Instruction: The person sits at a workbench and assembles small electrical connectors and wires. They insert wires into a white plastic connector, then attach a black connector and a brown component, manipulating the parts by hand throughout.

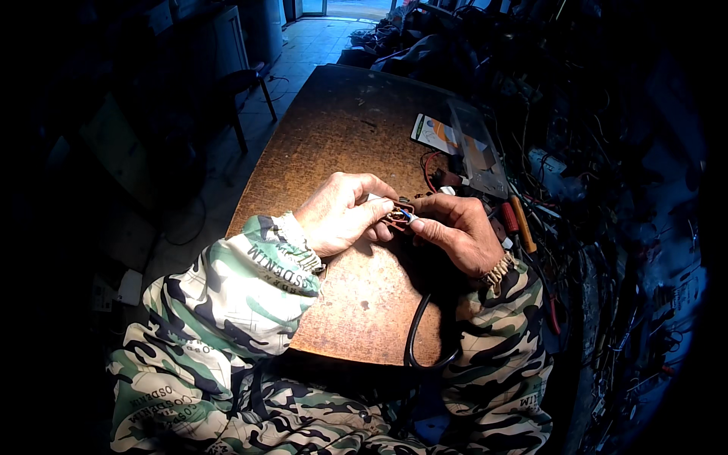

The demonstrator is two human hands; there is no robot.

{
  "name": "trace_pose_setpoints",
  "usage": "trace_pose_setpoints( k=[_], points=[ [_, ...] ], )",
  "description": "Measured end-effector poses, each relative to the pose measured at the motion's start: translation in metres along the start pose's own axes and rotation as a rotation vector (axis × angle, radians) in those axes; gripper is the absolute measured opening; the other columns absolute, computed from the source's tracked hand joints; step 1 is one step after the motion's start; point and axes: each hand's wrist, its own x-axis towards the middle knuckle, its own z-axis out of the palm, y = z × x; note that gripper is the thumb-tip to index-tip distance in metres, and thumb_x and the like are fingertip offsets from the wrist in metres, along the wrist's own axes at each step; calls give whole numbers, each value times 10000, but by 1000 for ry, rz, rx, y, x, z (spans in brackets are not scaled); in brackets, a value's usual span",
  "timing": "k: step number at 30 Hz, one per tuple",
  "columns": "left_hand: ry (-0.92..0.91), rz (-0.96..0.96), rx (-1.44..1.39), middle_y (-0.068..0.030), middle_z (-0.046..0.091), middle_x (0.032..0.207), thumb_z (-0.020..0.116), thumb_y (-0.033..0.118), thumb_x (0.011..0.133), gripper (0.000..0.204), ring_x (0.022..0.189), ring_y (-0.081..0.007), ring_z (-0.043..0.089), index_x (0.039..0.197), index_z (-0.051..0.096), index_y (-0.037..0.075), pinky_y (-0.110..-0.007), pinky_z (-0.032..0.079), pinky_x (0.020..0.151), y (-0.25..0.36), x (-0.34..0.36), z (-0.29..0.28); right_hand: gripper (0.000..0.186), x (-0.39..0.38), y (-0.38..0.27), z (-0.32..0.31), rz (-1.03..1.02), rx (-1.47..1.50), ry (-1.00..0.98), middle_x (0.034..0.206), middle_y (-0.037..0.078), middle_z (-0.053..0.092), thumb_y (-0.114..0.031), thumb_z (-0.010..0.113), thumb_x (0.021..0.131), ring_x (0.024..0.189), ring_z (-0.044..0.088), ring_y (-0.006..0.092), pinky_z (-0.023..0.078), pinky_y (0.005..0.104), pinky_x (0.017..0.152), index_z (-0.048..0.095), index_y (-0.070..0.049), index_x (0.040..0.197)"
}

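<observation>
Above the middle of the wooden table, my two hands meet at a small open fitting [397, 215] with a brownish frame and metal bits inside. My left hand [345, 208] is closed on its left side, thumb pressed on top. Opposite it, my right hand [459, 231] pinches the stripped end of a cable, where a blue wire [406, 214] shows running into the fitting. Below the right hand a thick black cable [414, 330] curves down to the table's front edge; its upper stretch is in shadow. Fingers hide much of the fitting, so its exact kind is unclear.
The brown tabletop [303, 152] carries a printed card [436, 133] and a clear plastic case [479, 152] at the far right. Screwdrivers with a red handle [509, 218] and an orange handle [523, 224] lie along the right edge. Tangled wires crowd beyond; a stool [241, 83] stands far left.
</observation>
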Motion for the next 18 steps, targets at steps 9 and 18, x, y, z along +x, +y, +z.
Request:
trace_pose_setpoints(
  k=[9, 18],
  points=[
    [-17, -15, 103, -108, 677, 915, 526, 141, 1029, 287, 784, -132, 670, 1209, 559, -80, -261, 583, 675, 1, -1, -2, 347, 2, 4, 2, 80, 105, -14, 993, 171, 706, -99, 665, 936, 838, 678, 166, 558, 273, 718, 603, 110, 1207],
    [-5, -3, 30, -111, 666, 914, 517, 145, 1035, 280, 773, -132, 667, 1205, 549, -75, -270, 592, 648, -5, 1, -2, 351, 0, -3, -1, 113, 217, -27, 1041, 156, 674, 29, 609, 879, 867, 656, 152, 550, 275, 772, 592, 116, 1218]
  ],
)
